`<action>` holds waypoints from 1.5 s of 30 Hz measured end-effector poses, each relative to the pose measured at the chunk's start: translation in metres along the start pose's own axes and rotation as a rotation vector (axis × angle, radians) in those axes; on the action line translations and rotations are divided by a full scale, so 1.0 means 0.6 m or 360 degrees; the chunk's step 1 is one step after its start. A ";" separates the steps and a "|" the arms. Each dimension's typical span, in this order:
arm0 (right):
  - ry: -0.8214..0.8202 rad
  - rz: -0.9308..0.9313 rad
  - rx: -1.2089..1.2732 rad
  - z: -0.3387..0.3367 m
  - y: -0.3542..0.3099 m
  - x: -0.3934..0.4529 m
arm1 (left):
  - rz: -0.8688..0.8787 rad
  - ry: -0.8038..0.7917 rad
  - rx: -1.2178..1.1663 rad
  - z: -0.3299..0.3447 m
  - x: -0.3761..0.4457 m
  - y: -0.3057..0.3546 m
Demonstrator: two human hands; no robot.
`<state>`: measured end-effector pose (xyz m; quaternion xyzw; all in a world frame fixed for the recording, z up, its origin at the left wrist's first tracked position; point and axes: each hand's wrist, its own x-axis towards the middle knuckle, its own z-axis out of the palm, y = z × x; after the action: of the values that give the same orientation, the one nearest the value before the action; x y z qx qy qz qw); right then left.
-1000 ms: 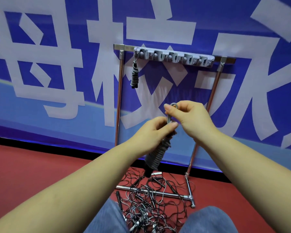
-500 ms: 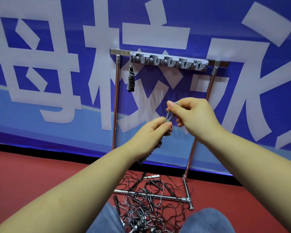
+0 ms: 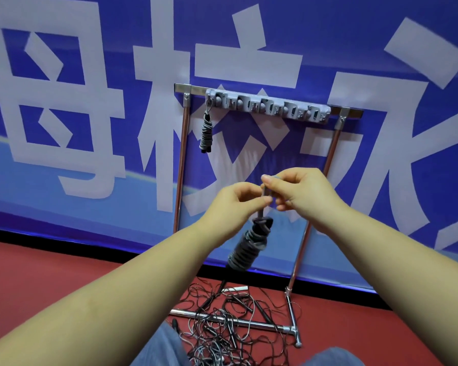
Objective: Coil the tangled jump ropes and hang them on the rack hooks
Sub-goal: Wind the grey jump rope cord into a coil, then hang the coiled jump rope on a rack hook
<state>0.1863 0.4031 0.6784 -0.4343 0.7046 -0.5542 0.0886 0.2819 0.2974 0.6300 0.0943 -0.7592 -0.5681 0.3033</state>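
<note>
Nearest, on the red floor [image 3: 50, 281] between the knees: tangled jump ropes [image 3: 222, 326] heaped over the rack's base bar [image 3: 249, 323]. Above that, both hands raised mid-air in front of the rack [image 3: 181, 159]. Left hand [image 3: 233, 204] pinching the cord just above the coiled rope [image 3: 250, 247], right hand [image 3: 299, 191] pinching the loop end at the top (fingers curled round it). Bundle dangling directly below the two hands, slightly tilted. Farther back, hook strip [image 3: 267, 105] on the rack's top bar, with one hung coil [image 3: 206, 134] on its leftmost hook. Behind, blue banner [image 3: 64, 167].
</note>
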 end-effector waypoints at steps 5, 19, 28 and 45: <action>-0.0042 0.0070 0.0053 -0.002 0.002 0.047 | -0.0081 0.0000 -0.0074 -0.016 0.057 0.009; -0.0088 0.0163 0.0255 -0.008 -0.035 0.282 | -0.0174 0.0062 -0.0222 -0.109 0.282 0.071; -0.0076 0.0104 0.0285 0.004 -0.052 0.467 | -0.0149 0.0157 -0.0273 -0.180 0.433 0.085; 0.0478 0.0495 0.0230 0.144 0.084 0.736 | -0.0291 0.0726 -0.0365 -0.213 0.664 -0.076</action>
<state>-0.0554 0.0290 0.7606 -0.2257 0.7269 -0.6412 0.0979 0.0271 -0.0150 0.7506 0.2529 -0.5901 -0.6396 0.4228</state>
